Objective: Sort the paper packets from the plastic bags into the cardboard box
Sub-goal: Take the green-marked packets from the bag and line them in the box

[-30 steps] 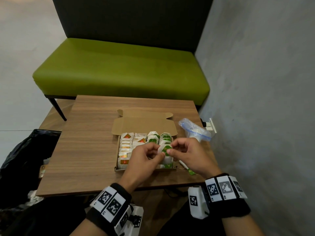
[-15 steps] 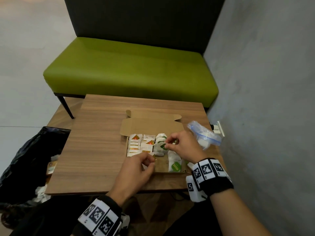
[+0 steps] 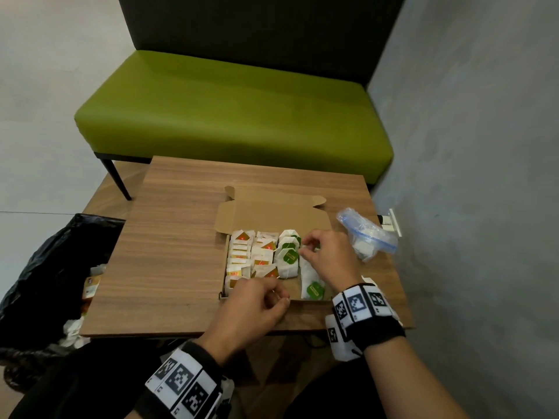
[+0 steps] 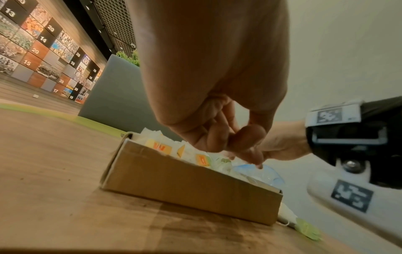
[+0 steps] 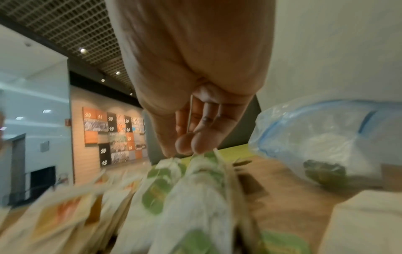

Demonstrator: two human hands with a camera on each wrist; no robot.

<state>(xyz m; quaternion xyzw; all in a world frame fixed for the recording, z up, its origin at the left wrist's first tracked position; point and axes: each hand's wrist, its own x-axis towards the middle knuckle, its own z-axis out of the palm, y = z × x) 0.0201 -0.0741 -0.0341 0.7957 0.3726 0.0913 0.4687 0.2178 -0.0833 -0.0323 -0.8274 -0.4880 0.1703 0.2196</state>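
Right hand (image 3: 325,255) fingertips pinch a green-label packet (image 5: 202,159) at box (image 3: 272,211) far right; left hand (image 3: 254,309) loosely curled, empty, at near edge.

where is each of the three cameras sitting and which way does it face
Head: on the head, facing forward and down at the table, box and bench; both hands and wristbands show.
Left wrist: low by the table, facing along the left hand at the box's near wall; the right wristband shows.
Right wrist: over the box, facing along the right hand at green packets and the bag.
All three share the box and packets.
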